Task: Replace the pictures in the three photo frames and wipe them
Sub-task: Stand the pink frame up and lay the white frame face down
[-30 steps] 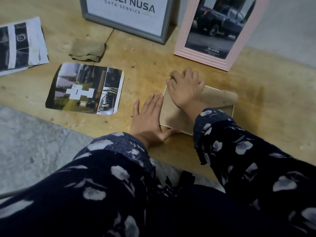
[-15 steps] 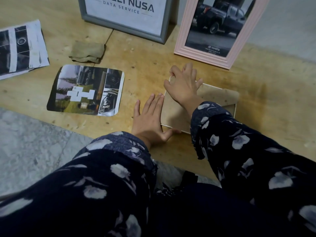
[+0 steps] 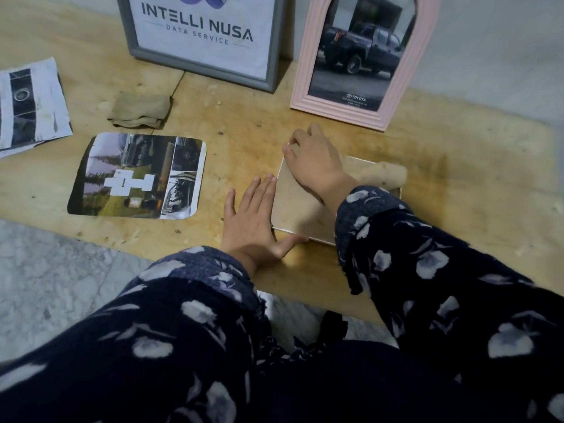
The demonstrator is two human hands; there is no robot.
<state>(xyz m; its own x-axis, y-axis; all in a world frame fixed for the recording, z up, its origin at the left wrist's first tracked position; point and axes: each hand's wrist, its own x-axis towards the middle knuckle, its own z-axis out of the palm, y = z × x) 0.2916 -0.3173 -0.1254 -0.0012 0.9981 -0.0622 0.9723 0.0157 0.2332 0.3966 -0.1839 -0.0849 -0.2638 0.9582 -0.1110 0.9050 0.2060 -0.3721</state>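
Photo frame (image 3: 300, 206), face down on the plywood desk (image 3: 457, 184), showing its matte tan backing board. Your left hand (image 3: 254, 221) lies flat, fingers straight, against its left edge; your right hand (image 3: 314, 161) curls its fingertips at the far corner.

Dim, soft, wide-angle edge distortion

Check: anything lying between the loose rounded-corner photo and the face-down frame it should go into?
Only the left hand, flat on the wood beside the frame. The board between it and the photo is bare; the folded cloth lies farther back.
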